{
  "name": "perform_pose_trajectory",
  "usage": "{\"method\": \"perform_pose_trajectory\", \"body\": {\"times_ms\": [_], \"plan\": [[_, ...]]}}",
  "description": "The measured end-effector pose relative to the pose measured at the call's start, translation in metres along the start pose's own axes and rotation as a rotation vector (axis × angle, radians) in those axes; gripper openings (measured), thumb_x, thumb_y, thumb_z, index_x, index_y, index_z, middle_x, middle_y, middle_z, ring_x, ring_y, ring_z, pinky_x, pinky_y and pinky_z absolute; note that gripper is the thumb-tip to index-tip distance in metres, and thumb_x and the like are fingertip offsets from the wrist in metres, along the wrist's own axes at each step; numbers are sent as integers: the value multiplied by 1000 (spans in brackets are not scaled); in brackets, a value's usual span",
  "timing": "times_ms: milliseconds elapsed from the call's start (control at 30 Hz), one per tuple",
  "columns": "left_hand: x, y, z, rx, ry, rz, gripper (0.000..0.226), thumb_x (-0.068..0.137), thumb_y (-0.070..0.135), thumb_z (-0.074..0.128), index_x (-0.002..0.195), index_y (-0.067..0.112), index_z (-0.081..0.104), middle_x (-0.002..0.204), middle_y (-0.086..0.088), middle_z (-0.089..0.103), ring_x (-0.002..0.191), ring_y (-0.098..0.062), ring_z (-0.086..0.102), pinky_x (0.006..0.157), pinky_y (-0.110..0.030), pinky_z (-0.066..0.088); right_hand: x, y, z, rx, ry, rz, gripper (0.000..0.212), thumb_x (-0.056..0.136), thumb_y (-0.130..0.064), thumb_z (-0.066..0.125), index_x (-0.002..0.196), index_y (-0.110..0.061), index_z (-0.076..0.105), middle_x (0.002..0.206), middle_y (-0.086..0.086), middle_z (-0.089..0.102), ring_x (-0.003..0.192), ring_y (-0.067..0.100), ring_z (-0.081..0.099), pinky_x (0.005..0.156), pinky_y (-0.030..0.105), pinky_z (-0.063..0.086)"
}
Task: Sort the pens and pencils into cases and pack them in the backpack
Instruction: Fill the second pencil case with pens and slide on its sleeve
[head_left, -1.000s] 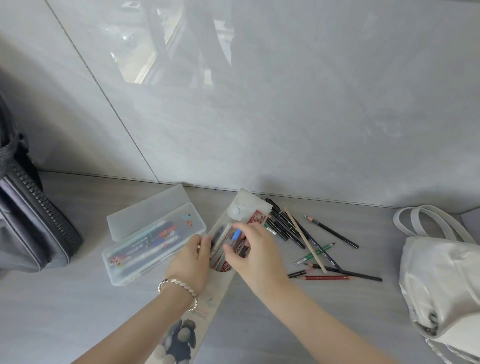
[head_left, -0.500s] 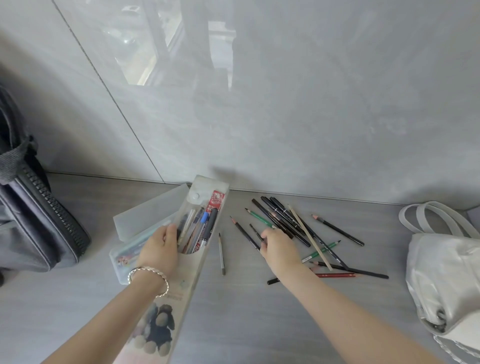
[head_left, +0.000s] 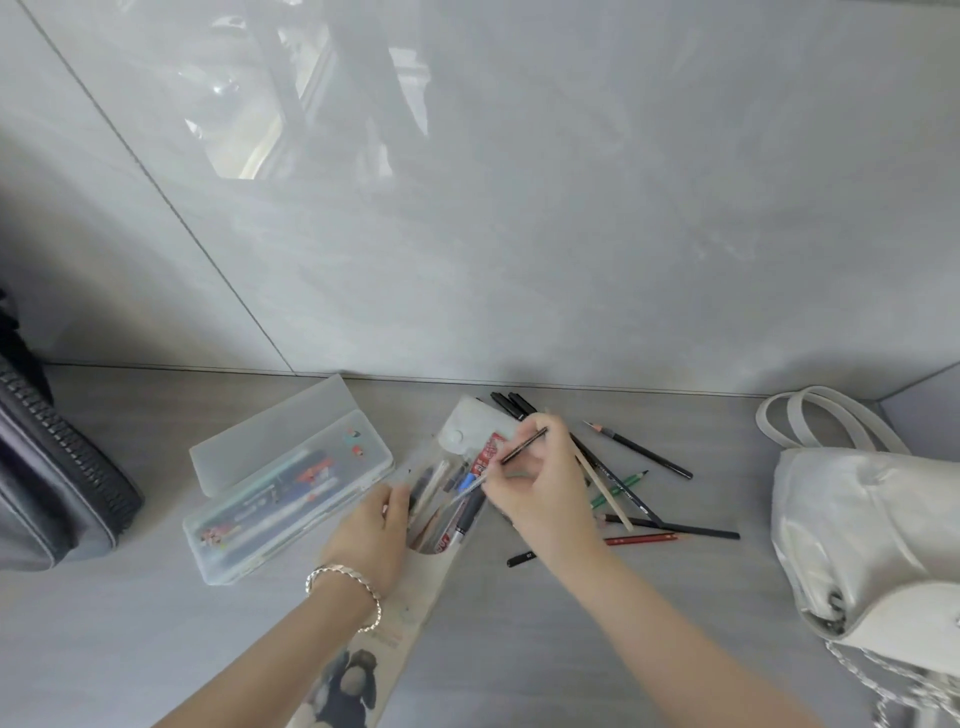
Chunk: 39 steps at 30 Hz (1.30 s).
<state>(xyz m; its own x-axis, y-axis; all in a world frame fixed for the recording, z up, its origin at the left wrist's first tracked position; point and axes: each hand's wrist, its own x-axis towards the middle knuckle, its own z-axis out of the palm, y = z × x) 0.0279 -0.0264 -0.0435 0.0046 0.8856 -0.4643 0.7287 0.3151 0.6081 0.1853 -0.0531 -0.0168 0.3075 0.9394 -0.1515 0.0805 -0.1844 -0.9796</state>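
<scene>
Head view: right hand (head_left: 540, 488) fingers (head_left: 519, 480) pinch a black pencil (head_left: 524, 446) just above the open soft pouch (head_left: 470, 426). Left hand (head_left: 374, 535) fingers grip the pouch's left edge. Loose pencils (head_left: 639, 499) lie on the table (head_left: 519, 649) right of the right fingers; clear hard case (head_left: 291, 483) sits left of the left fingers.

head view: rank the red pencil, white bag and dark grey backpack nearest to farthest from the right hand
1. Red pencil, just right of the right hand.
2. White bag, far right.
3. Dark grey backpack, far left edge.
</scene>
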Motion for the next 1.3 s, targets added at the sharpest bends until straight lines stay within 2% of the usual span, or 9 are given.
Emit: {"method": "perform_pose_trajectory", "body": {"times_ms": [100,267,400,500,633,933,1067,1200,1300], "plan": [[-7,10,8,31,-21,32,36,99,37,31,70,20,42,66,1,50,75,-28,50,66,-32,34,-5,10,4,-124,-67,-12,59,74,6,60,103,-38,35,74,0,59,67,11,63,72,29,55],[-7,18,15,7,-15,59,37,98,37,32,66,20,39,63,1,50,71,-27,49,64,-32,35,-5,20,11,-657,-67,-230,24,81,-23,51,100,-15,64,85,-2,61,88,18,53,81,28,48],[3,18,14,-23,30,10,36,99,35,31,68,20,42,66,0,51,74,-27,50,64,-32,33,20,21,-1,-624,133,-437,24,82,-21,50,92,-11,69,86,1,61,87,14,45,82,9,33],[15,15,6,-15,67,-23,37,99,36,29,72,16,45,66,-2,51,66,-22,49,58,-32,33,58,26,-23,-622,206,-262,18,86,-6,53,96,-7,68,93,7,64,88,17,53,80,5,34],[26,13,-3,8,106,-37,36,99,34,29,77,12,47,66,0,49,61,-12,45,54,-25,31,104,49,-33,-935,-41,3,23,88,-5,50,108,-2,61,110,16,62,105,32,56,89,39,46],[35,7,-11,8,122,-32,37,100,31,28,85,4,51,70,-2,52,64,-12,47,55,-25,32,124,62,-27,-1435,-257,44,34,89,-9,51,122,-4,42,123,15,53,114,30,53,92,39,43],[34,5,-9,12,106,-55,36,100,32,29,77,11,47,67,-2,50,61,-13,47,54,-25,32,109,38,-36,-1198,-29,-149,23,96,-26,42,101,-5,51,93,14,64,85,33,62,60,34,38],[31,10,-1,35,81,-70,37,99,36,29,81,12,52,69,-2,53,64,-15,48,57,-25,34,81,-7,-36,-350,168,-156,19,95,-27,44,81,-17,50,67,3,60,61,17,59,60,32,48],[24,19,6,6,54,-33,38,98,36,31,76,11,49,66,-3,51,62,-18,47,56,-28,33,52,-23,-17,159,27,12,18,91,-11,53,77,-19,48,63,-4,56,51,2,54,49,18,49]]}}
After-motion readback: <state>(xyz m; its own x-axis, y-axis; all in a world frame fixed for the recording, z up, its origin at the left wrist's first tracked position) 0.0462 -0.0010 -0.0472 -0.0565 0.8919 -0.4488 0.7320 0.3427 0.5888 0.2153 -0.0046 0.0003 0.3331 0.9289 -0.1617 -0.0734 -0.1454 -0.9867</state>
